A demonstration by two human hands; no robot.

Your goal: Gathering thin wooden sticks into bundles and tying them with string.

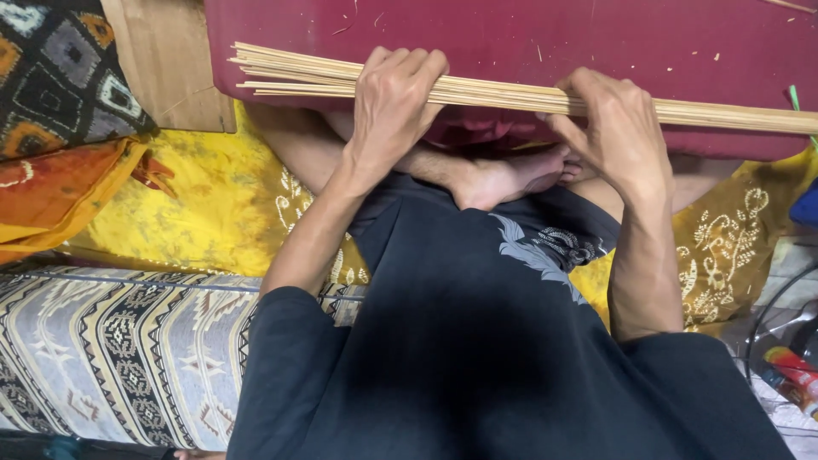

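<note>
A long bundle of thin pale bamboo sticks (503,94) lies across a dark red cloth-covered surface (596,34), running from upper left to the right edge. My left hand (394,102) is closed over the bundle near its left part, fingers curled over the top. My right hand (615,128) grips the same bundle further right, fingers wrapped around it. Below the hands I see my crossed legs and a bare foot (503,175), and my dark shirt with a grey print.
A yellow patterned cloth (196,213) covers the seat under me. A patterned grey and black mat (119,349) lies at lower left. A wooden board (166,64) and a patterned cushion (51,77) sit at upper left. Cables and a red packet (792,375) lie at lower right.
</note>
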